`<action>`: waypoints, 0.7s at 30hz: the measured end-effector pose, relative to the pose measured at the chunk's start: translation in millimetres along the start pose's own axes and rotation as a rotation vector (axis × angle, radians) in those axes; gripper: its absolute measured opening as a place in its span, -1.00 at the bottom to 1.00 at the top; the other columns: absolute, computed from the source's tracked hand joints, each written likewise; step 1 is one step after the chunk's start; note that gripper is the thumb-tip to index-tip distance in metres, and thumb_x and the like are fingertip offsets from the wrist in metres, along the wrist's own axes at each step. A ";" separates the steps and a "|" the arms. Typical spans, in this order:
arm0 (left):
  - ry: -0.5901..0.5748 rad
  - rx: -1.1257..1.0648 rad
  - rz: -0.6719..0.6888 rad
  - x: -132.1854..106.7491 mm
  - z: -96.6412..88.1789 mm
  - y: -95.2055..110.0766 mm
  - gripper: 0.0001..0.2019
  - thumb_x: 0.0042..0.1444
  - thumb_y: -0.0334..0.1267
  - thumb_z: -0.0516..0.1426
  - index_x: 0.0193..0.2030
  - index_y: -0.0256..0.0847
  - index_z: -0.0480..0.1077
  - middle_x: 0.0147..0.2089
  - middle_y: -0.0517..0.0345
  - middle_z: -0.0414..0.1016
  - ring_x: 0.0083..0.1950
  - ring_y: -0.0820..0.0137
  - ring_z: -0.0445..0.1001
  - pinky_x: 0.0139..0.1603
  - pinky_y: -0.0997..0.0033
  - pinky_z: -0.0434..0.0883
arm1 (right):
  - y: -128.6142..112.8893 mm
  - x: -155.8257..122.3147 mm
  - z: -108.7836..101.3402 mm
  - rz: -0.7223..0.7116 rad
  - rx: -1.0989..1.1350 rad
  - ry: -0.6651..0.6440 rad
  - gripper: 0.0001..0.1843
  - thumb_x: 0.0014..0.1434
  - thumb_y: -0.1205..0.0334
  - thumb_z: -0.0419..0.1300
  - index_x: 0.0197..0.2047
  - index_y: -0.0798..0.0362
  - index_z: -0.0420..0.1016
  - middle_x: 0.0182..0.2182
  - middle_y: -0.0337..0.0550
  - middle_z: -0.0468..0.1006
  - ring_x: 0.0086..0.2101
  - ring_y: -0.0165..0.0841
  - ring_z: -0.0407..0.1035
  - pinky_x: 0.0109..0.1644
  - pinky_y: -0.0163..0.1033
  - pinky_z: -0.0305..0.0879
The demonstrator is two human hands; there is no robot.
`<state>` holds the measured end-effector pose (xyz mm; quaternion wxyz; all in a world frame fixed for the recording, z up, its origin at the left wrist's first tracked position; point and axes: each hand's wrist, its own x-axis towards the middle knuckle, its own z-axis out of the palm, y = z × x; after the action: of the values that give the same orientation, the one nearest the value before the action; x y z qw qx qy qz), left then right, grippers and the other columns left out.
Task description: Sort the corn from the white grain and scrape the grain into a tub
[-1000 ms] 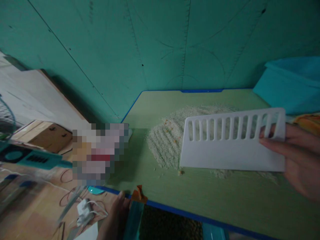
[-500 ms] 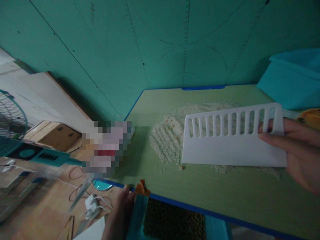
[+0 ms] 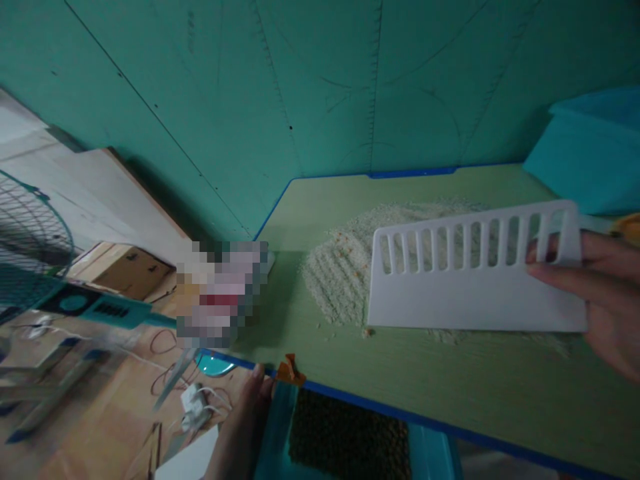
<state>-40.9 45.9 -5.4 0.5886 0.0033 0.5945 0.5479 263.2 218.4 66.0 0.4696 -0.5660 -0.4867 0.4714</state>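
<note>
My right hand [image 3: 595, 287] grips the right end of a white plastic plate [image 3: 470, 300]. A row of upright slots runs along the plate's upper part, and a finger shows through the end slots. Its lower edge is at a spread of pale, rice-like grains [image 3: 333, 287], dotted with small orange bits. Down at the front edge of the table, my left hand [image 3: 255, 400] is closed beside the top left corner of a teal bin [image 3: 435, 453]. Whether it holds the bin or the table edge is hidden. Dark brown granules [image 3: 350, 433] fill the bin.
The pale green tabletop [image 3: 400, 373] has a blue rim and meets a teal wall [image 3: 330, 87]. Orange tape [image 3: 291, 370] sticks to its front edge. A turquoise container [image 3: 590, 160] stands at right. Leftward are a fan [image 3: 30, 240], a cardboard box [image 3: 120, 270] and a power strip [image 3: 195, 403].
The whole view has shifted slightly, so things appear a little further right. Both hands and the white plate keep nearly the same place relative to the table.
</note>
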 end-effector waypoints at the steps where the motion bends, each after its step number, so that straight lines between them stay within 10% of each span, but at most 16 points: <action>1: 0.011 0.012 0.013 0.0 -3.5 0.0 -0.72 -0.13 -0.02 0.21 -0.49 -0.23 0.49 -0.43 0.00 0.60 -0.06 -0.03 0.47 -0.07 0.09 0.38 | -0.5 0.1 0.6 -0.002 0.021 0.005 -0.57 -0.27 0.06 0.35 -0.22 -0.16 0.50 -0.19 -0.27 0.55 -0.30 -0.26 0.45 -0.41 -0.31 0.44; 5: 0.043 0.072 0.004 -0.4 -23.6 -5.3 -0.83 -0.13 -0.19 0.24 -0.35 -0.15 0.53 -0.44 0.11 0.62 -0.06 0.04 0.49 -0.04 0.11 0.38 | -4.4 -0.2 4.3 -0.024 0.021 0.029 -0.59 -0.27 0.12 0.33 -0.25 -0.11 0.50 -0.18 -0.24 0.55 -0.26 -0.21 0.45 -0.35 -0.21 0.44; 12: 0.086 0.174 -0.132 -1.1 -49.2 -29.2 -0.83 -0.36 -0.56 0.31 -0.68 -0.21 0.50 -0.71 0.20 0.52 -0.59 0.26 0.51 -0.41 0.32 0.45 | -13.9 -1.8 12.1 -0.049 0.092 0.004 -0.68 -0.27 0.30 0.26 -0.32 -0.06 0.51 -0.26 -0.25 0.57 -0.25 -0.21 0.45 -0.22 -0.08 0.41; 21: 0.284 0.204 0.009 -25.6 -47.4 -43.7 -0.70 -0.28 -0.48 0.28 -0.33 -0.09 0.53 -0.32 0.25 0.65 0.03 0.19 0.46 0.02 0.34 0.38 | -13.6 -3.1 11.3 -0.093 0.037 -0.008 -0.66 -0.20 0.30 0.24 -0.25 -0.05 0.52 -0.23 -0.27 0.56 -0.20 -0.25 0.43 -0.12 -0.09 0.35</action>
<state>-38.4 -18.9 -30.1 0.4929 -0.0116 0.7241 0.4823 250.3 217.4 78.5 0.4996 -0.5321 -0.5056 0.4600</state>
